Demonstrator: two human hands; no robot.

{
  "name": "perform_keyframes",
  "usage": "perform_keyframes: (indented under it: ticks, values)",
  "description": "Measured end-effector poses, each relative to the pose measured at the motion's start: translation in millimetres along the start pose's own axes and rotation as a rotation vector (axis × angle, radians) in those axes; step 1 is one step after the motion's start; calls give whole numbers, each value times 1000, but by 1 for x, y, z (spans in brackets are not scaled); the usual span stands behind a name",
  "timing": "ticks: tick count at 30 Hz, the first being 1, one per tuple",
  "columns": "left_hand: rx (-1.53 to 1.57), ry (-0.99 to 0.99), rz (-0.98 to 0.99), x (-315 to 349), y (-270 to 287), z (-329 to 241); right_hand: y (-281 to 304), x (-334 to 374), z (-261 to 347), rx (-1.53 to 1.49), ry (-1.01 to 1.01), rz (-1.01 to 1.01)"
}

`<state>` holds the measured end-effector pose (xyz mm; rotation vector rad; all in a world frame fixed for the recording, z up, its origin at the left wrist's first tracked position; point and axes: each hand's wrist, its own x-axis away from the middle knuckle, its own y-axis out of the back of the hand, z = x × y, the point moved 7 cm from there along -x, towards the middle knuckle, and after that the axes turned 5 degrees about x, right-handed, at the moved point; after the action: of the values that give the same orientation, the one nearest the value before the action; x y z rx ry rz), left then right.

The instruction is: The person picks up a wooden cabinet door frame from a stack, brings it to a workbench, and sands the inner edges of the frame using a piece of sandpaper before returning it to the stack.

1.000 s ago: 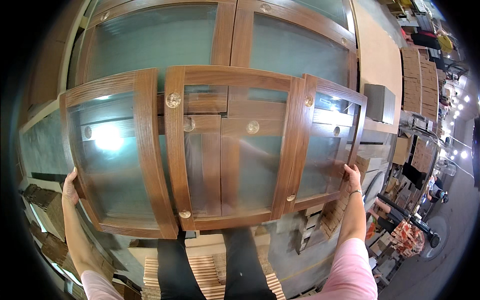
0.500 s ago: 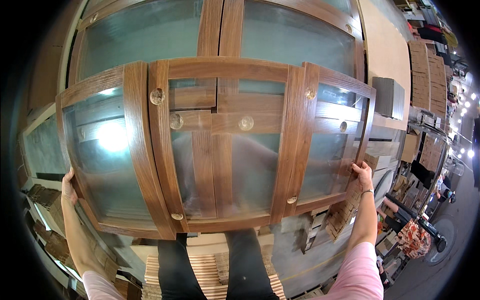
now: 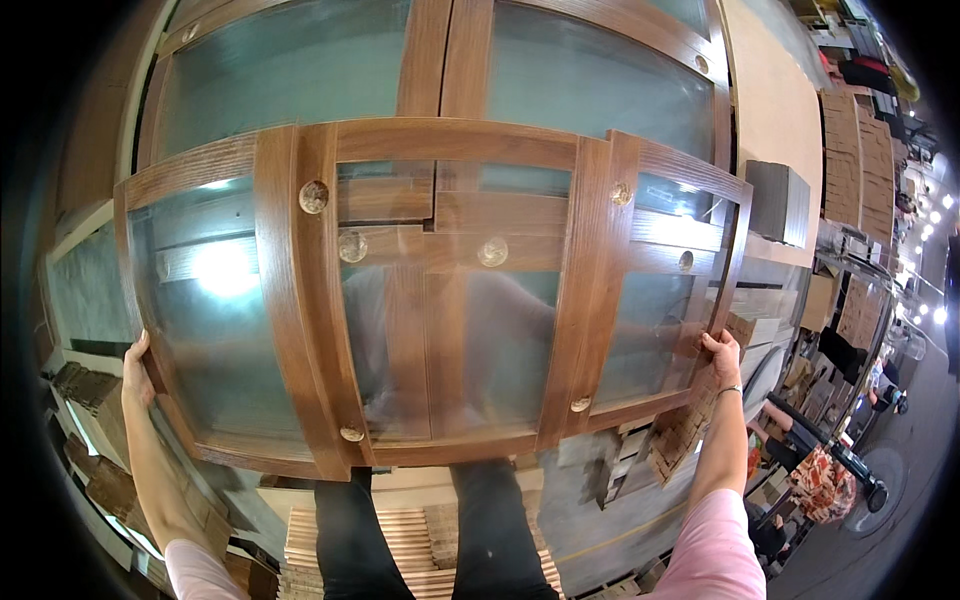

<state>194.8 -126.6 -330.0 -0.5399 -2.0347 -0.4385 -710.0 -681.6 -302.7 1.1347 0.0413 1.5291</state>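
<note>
A wide row of brown wooden-framed glass doors (image 3: pixel 590 290) stretches across the middle of the head view, its frames standing edge to edge. My left hand (image 3: pixel 138 372) grips the outer side of the left frame near its lower part. At the opposite end, my right hand (image 3: pixel 722 360) has its fingers closed round the outer side of the right frame. Round clear discs (image 3: pixel 314 197) dot the frames and glass. Through the panes shows another set of wooden-framed glass doors (image 3: pixel 420 60), which lies beyond and partly beneath. Light glares off the left pane.
Slatted wooden pieces (image 3: pixel 300 545) lie below, around my legs. Past the doors on the right are a grey stack of sheets (image 3: pixel 776 203) on a pale board (image 3: pixel 775 110), and piled cartons (image 3: pixel 842 150). Another person in orange patterned clothing (image 3: pixel 822 482) is at the far right.
The left frame has shifted slightly right, narrowing the dark gap beside the middle frame. Both hands keep their hold, with the right one slightly lower.
</note>
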Motion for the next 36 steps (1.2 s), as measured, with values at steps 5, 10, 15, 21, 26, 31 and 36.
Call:
perform_keyframes:
  ticks: [5,10,15,21,26,31,36]
  values:
    - [78,-42,76,-6,14,5,-11,5,7,-70,-9,24]
    - [46,-72,-92,-5,5,2,-3,7,9,-18,-1,19]
    - [78,-40,24,-12,23,7,-3,2,8,-6,-9,41]
    - [7,-149,-65,-19,47,7,-9,5,14,-53,-28,64]
    - [4,-158,-76,-19,43,11,4,-7,-3,-32,-16,65]
    - [34,-101,30,-19,37,6,3,-3,5,17,-43,60]
    - [45,-94,92,-20,53,14,-3,-4,5,-24,-31,27]
